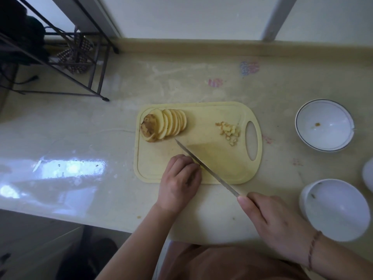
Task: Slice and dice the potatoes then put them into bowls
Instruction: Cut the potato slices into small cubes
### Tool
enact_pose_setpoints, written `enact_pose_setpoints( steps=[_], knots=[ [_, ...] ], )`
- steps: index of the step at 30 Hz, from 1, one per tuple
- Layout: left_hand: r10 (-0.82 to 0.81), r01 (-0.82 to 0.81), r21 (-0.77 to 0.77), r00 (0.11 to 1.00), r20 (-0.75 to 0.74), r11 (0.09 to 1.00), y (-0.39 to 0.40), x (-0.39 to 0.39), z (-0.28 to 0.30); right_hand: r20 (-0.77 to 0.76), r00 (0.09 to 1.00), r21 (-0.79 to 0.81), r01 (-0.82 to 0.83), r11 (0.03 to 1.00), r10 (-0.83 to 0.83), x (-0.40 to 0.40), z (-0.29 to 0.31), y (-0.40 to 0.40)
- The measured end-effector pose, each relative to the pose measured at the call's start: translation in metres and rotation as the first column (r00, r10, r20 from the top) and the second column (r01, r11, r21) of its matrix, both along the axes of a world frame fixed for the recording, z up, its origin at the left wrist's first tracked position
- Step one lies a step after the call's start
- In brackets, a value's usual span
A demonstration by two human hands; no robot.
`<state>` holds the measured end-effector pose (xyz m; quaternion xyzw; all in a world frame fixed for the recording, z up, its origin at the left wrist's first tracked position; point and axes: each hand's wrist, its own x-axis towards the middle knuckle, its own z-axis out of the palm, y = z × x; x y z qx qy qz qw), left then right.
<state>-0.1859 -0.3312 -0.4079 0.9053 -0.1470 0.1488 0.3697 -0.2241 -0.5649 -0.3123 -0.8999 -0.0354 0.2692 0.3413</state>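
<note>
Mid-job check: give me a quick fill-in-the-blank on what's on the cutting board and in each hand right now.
1. The right hand grips the handle of the ____, whose blade lies slanted across the cutting board.
2. The fanned potato slices lie at the board's far ____ corner.
3. The small pile of diced potato sits beside the board's ____ hole.
4. The left hand presses down on something against the blade; the two white bowls stand to the ____ of the board.

Missing words: knife; left; handle; right
</note>
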Motion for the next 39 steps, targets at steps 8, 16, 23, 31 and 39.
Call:
enact_pose_setpoints(
  steps=[8, 16, 23, 31, 39],
  knots=[
    [-0.004, 0.004, -0.027, 1.000, -0.005, 1.000, 0.001, 0.001, 0.001, -0.010, 1.000, -0.024, -0.019, 1.000, 0.019, -0.005, -0.001, -0.003],
    [-0.028, 0.029, -0.051, 1.000, 0.002, 0.998, 0.001, 0.002, 0.002, -0.015, 0.999, 0.031, -0.041, 0.999, 0.041, 0.020, -0.012, 0.024],
    [-0.035, 0.035, -0.036, 0.999, -0.011, 0.999, 0.002, 0.002, 0.001, 0.012, 0.999, 0.034, -0.030, 0.999, 0.029, 0.018, -0.008, 0.012],
    [0.064, -0.055, -0.084, 0.993, 0.098, 0.995, 0.006, -0.006, 0.020, 0.057, 0.991, -0.091, -0.114, 0.989, 0.120, 0.013, -0.004, -0.004],
    [-0.263, 0.283, 0.113, 0.950, -0.168, 0.952, 0.012, 0.030, 0.099, 0.179, 0.899, -0.417, -0.299, 0.858, 0.400, 0.014, 0.000, -0.006]
  ],
)
